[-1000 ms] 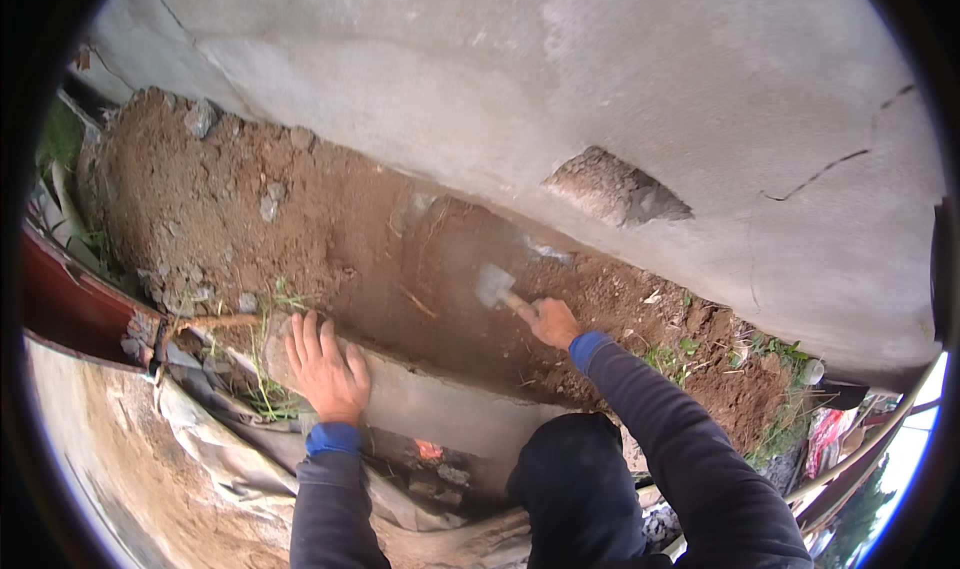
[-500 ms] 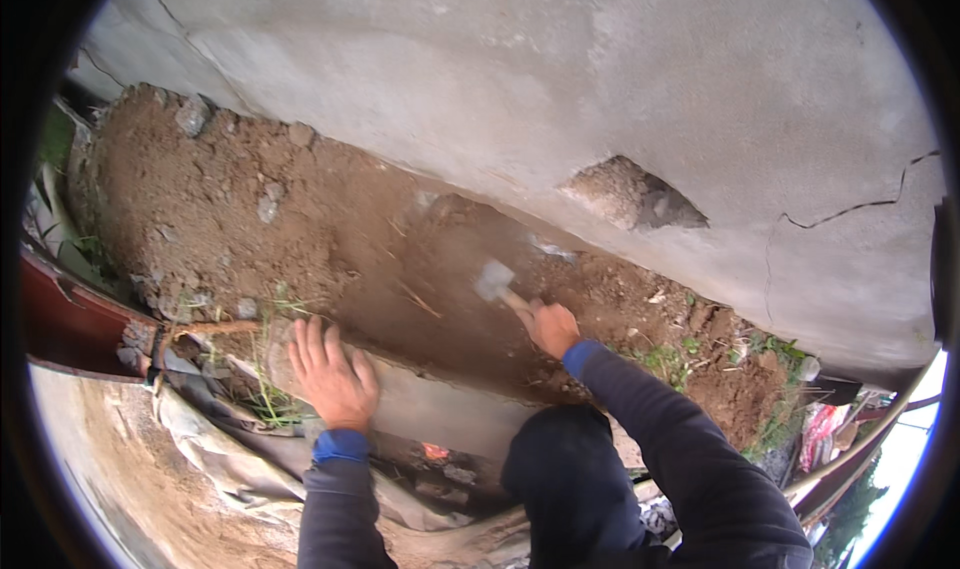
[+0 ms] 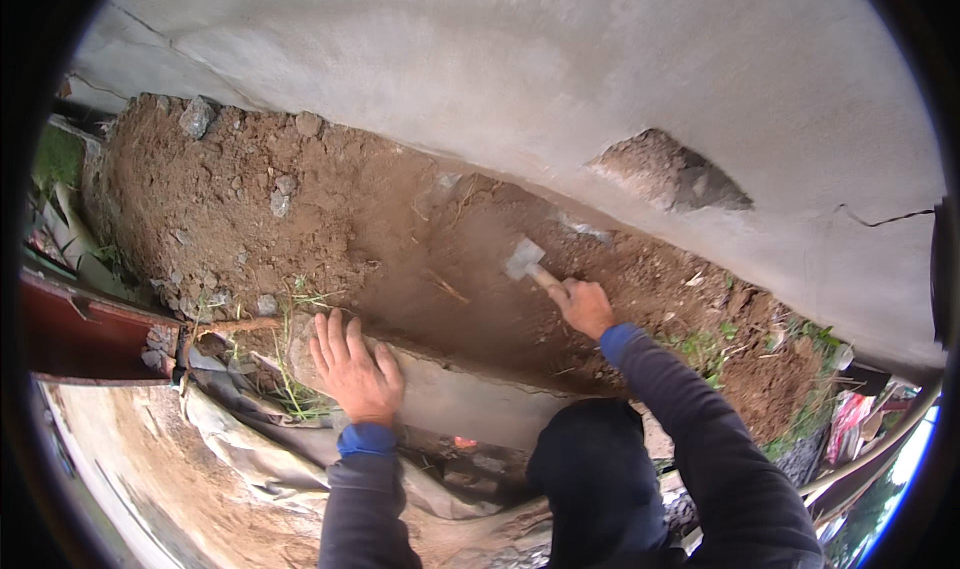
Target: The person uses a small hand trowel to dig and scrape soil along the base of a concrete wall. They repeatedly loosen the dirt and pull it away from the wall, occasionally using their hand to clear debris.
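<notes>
My right hand (image 3: 586, 307) is wrapped round the pale handle of a small trowel (image 3: 524, 258) with a squarish grey blade. The blade is at the brown soil (image 3: 400, 279) of a narrow strip along the wall; whether it touches or hovers just above is hard to tell. On the left, my left hand (image 3: 358, 371) lies flat with fingers stretched over the end of a long concrete kerb (image 3: 480, 397), holding nothing. My dark-clothed knee (image 3: 590, 459) is at the right part of the kerb and hides some of it.
A cracked grey wall (image 3: 450, 59) with a broken-out hollow (image 3: 668, 172) bounds the far side. Grey stones (image 3: 197, 118) and grass tufts (image 3: 300, 399) dot the strip. A reddish-brown metal piece (image 3: 90, 334) and crumpled sheeting (image 3: 235, 439) are at left.
The whole view has shifted, so the scene sits further right. The trowel, blurred before, now shows sharply at nearly the same place on the soil. My left hand stays on the kerb.
</notes>
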A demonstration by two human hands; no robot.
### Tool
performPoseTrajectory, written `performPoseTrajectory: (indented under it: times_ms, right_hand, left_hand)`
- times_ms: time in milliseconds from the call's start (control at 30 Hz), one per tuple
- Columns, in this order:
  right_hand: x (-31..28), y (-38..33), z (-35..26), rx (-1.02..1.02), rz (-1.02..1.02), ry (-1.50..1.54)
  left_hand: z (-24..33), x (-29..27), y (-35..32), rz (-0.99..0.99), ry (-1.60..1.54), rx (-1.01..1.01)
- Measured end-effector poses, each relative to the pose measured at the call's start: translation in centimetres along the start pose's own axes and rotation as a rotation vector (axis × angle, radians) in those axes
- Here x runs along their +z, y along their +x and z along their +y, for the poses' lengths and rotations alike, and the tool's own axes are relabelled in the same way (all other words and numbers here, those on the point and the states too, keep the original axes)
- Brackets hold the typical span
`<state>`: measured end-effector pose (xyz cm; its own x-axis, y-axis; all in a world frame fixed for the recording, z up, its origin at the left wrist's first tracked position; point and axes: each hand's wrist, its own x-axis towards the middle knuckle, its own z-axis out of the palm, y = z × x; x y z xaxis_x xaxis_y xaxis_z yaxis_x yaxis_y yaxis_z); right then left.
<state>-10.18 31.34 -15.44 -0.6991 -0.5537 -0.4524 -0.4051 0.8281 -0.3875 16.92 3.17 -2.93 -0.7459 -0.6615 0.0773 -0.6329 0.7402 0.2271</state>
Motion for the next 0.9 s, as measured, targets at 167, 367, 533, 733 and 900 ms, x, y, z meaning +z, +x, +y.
performPoseTrajectory:
  times_ms: [167,367,533,733,900]
  right_hand:
    - [0.1,0.5,0.1,-0.113,0.047,0.086]
    - [-0.9,-0.6,0.5,-0.052,0.007,0.076]
    - [-1.7,-2.1,0.4,-0.094,0.057,0.144]
    - [-8.7,-4.5,-2.7,-0.127,0.038,0.096]
    - [-17.9,-5.2,-18.3,-0.395,0.02,0.16]
  left_hand:
    - [-0.2,0.6,-0.2,0.023,0.005,0.011]
    - [-0.4,0.4,-0.2,0.031,-0.035,0.013]
    - [-0.7,0.5,-0.4,0.017,-0.055,-0.002]
    - [-0.9,1.0,-0.8,0.024,-0.106,0.02]
    - [-0.7,0.4,-0.6,0.05,-0.108,-0.059]
